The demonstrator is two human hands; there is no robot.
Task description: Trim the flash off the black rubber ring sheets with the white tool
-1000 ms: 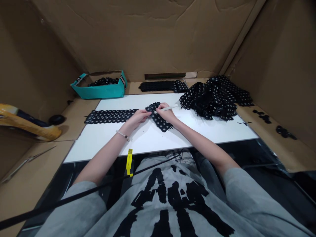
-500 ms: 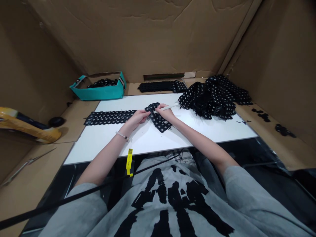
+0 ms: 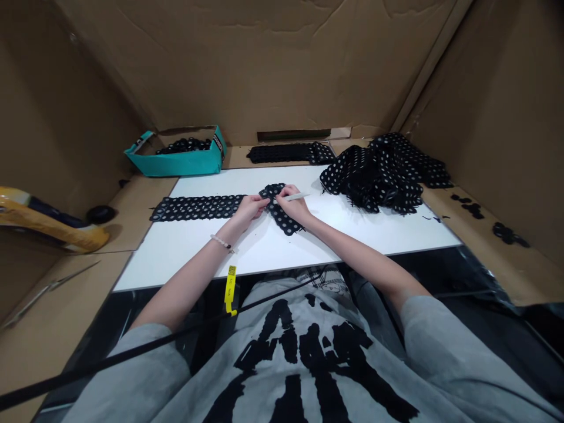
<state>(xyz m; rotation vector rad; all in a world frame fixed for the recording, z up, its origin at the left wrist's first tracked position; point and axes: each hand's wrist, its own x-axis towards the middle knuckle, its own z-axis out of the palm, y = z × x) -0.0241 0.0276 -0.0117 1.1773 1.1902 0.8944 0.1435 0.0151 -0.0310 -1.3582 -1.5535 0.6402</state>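
Observation:
A long black strip of fabric with pale dots (image 3: 198,208) lies across the white board (image 3: 176,258). Its right end is bunched and angled toward me under my hands. With fingers pinched, my left hand (image 3: 249,211) grips the strip's edge near the board's middle. Just to the right, my right hand (image 3: 294,205) is closed around a slim white pen-like tool (image 3: 298,197). The tool's tip is at the fabric, close to my left fingertips; its exact contact is too small to make out.
A teal box (image 3: 180,166) of small dark pieces stands back left. Folded dotted fabric (image 3: 282,153) lies behind the board, and a dotted heap (image 3: 374,176) sits right. Scissors (image 3: 53,285) and a yellow bottle-like object (image 3: 66,229) are at left. Cardboard walls (image 3: 282,70) surround the area.
The white tool has tilted slightly and its rear end has shifted left and down. Both hands keep nearly the same place on the fabric.

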